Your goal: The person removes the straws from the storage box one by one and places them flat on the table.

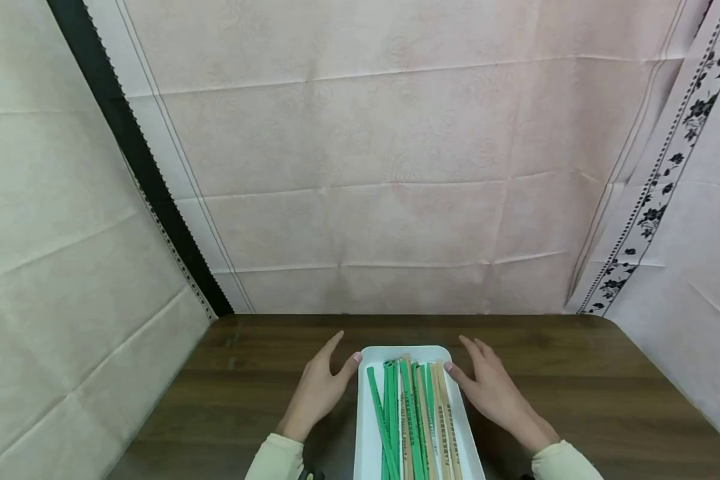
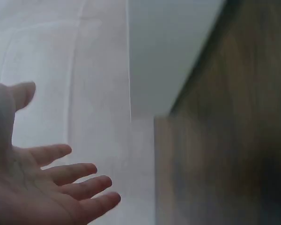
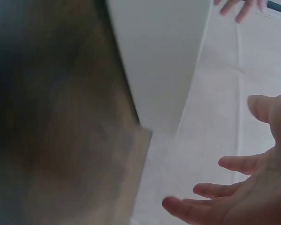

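A: We start with the biggest thing: pale creased cloth (image 1: 396, 167) hangs as backdrop behind and to both sides, and we sit at a dark wooden table (image 1: 576, 393) that meets it.

B: Noted. On the table, at the near middle edge, we have a white tray (image 1: 372, 433), long side running away from us. We judge it sits there so both hands can reach it alike.

A: Inside it lies a bundle of green and tan sticks (image 1: 414, 420), roughly parallel, lengthwise, ends toward the far rim. We cannot read the print on them.

B: Our left hand (image 1: 319, 393) lies flat on the table just beside the tray's left wall, thumb tip at or against the far corner; we cannot tell if it touches. Fingers straight, loosely spread, holding nothing; the left wrist view agrees.

A: Our right hand (image 1: 495, 393) mirrors it on the right side, thumb by the rim, fingers relaxed and slightly apart, empty. We judge the two hands bracket the tray, as if to steady it.
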A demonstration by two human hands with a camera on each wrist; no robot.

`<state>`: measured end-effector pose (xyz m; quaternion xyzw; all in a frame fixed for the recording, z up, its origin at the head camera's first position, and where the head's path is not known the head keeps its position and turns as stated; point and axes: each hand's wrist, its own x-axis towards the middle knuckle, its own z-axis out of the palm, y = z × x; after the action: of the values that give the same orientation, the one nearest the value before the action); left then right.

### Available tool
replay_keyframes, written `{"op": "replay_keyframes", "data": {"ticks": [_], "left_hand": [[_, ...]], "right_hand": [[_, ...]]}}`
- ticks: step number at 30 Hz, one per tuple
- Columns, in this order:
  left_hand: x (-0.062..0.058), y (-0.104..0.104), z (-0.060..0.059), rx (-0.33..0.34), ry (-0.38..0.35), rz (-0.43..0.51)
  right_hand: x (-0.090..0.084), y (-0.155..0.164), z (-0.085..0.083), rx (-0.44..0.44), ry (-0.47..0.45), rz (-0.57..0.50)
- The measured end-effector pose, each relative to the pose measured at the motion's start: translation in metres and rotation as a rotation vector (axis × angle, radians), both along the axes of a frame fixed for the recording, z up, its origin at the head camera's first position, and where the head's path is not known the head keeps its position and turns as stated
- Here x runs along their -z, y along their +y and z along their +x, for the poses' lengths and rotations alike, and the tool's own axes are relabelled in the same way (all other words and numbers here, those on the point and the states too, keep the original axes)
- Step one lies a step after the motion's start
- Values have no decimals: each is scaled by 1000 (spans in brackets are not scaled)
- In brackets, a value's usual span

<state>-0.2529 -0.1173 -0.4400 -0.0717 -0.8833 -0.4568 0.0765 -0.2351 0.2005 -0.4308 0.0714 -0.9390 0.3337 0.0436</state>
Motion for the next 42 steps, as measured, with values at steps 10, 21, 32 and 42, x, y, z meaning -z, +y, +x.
{"op": "replay_keyframes", "data": {"ticks": [10,21,32,42], "left_hand": [[10,18,12,-1,-192,482],[32,44,29,-55,-322,625],[44,53,35,-23,-241,585],[48,47,38,3,-216,538]], "right_hand": [[15,-11,2,39,-87,-178],[33,-13,6,73,-130,-260],[39,-11,10,79,-236,-481],[36,-9,14,70,-280,-529]]}}
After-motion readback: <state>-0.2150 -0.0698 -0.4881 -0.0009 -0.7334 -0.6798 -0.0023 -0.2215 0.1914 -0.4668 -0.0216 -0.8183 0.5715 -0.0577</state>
